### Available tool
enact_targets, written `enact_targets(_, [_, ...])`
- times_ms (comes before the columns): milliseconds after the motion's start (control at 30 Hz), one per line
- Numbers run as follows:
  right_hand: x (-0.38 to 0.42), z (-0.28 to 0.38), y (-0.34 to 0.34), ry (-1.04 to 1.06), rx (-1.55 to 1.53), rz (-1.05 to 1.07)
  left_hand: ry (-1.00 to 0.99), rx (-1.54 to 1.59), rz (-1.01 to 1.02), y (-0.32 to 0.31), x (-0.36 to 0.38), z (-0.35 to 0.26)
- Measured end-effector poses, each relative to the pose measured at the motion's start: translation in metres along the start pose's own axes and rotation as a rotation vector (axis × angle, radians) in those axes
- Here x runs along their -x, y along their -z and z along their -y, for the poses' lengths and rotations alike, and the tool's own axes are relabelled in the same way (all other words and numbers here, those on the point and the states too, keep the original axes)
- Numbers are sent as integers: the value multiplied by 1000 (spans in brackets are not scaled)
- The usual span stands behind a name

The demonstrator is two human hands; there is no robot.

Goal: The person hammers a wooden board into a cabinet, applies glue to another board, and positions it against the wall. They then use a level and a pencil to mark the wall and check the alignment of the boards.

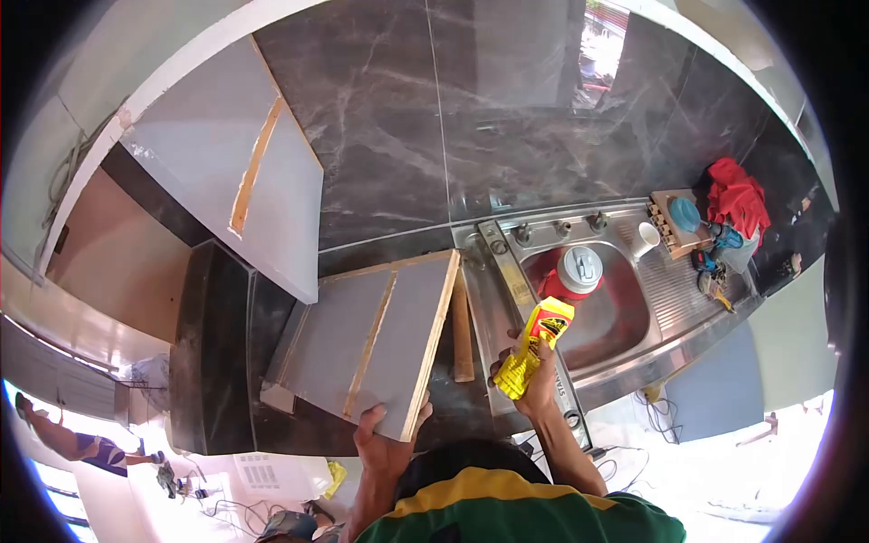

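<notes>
left hand [385, 445]: my fingers grip the near corner of the grey board [337, 312], left of the sink [625, 317] | right hand [539, 385]: closed around the yellow packet [520, 369], over the spirit level [514, 282]

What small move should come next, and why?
Perhaps bring the crumpled yellow-and-red packet toward the grey wood-edged panel: the right hand grips the packet apart from it, while the left hand holds the panel's near corner.

Green shirt [552, 520], broad yellow band [484, 481] across it, bare forearms [568, 454], bare left hand [385, 445], bare right hand [539, 385]
</notes>
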State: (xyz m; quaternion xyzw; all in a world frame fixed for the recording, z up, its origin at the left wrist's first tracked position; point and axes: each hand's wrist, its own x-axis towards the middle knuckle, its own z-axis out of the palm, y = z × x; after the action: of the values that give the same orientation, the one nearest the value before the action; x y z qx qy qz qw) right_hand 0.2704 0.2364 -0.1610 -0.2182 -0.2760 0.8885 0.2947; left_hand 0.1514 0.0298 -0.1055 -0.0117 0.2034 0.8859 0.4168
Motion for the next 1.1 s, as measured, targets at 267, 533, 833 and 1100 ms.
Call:
enact_targets(267, [0, 18, -28, 243, 429, -32, 12, -134, -31, -45, -28, 0])
enact_targets(533, [1, -8, -12, 141, 330, -23, 47, -97, -1, -54, -43, 3])
enact_targets(833, [10, 18, -47, 246, 487, 196, 34, -75, -53, -62, -42, 5])
enact_targets(1100, [-10, 36, -25, 240, 213, 62, 54, -86, -76, -55, -39, 11])
